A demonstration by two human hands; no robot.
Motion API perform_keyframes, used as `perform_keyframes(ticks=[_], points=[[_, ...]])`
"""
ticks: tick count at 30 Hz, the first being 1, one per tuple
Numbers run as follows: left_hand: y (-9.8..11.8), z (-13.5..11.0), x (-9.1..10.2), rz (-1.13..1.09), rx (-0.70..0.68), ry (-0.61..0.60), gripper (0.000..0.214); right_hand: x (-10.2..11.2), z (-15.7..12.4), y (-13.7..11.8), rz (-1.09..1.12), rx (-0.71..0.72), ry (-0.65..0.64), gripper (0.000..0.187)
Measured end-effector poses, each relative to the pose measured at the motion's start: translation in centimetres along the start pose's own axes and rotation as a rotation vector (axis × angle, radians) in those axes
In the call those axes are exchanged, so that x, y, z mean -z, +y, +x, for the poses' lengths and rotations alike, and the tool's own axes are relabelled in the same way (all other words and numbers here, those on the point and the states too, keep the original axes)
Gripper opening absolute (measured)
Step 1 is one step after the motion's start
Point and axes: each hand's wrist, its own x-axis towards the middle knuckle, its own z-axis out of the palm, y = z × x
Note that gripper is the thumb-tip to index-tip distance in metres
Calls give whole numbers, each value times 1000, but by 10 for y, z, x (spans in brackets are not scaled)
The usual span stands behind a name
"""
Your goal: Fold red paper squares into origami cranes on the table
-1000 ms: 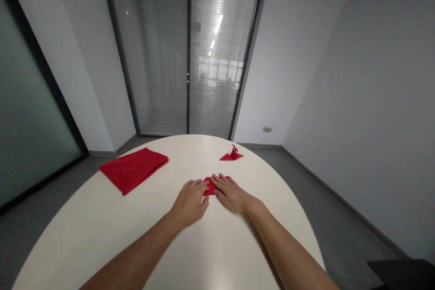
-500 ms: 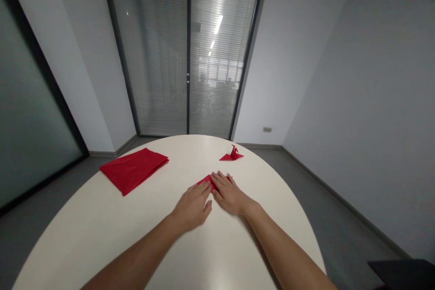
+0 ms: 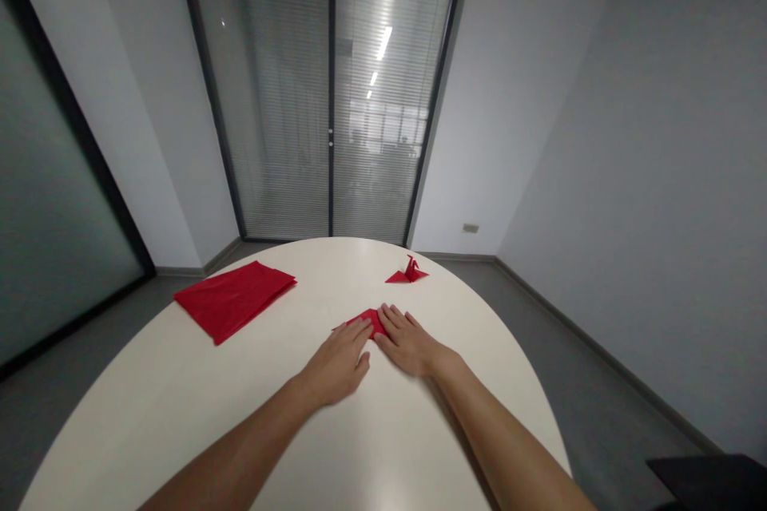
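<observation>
A small folded piece of red paper (image 3: 372, 318) lies flat on the white round table (image 3: 383, 447), partly covered by both hands. My left hand (image 3: 339, 363) rests its outstretched fingers on the paper's left part, thumb apart. On the right part of the paper lie the flat fingers of my right hand (image 3: 407, 342), slightly spread. Much of the paper's outline is hidden beneath the fingers. Just beyond my right hand stands a red origami crane (image 3: 410, 271) with its wings out.
A stack of larger red paper sheets (image 3: 236, 299) lies at the table's left side. Past the far edge is a glass partition with blinds (image 3: 383, 128). A dark object (image 3: 707, 479) shows low at the right, beyond the table.
My right hand has slid slightly to the right, uncovering a bit more of the red paper between the hands. My left hand has shifted barely leftward.
</observation>
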Motion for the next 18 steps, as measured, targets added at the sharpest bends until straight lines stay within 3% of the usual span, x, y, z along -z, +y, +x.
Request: perform_keyframes(ticks=[13, 18], points=[[6, 1, 2, 171, 188, 43, 59, 3, -1, -5, -26, 75, -54, 83], [3, 1, 1, 153, 160, 18, 62, 4, -4, -9, -41, 104, 97, 75]])
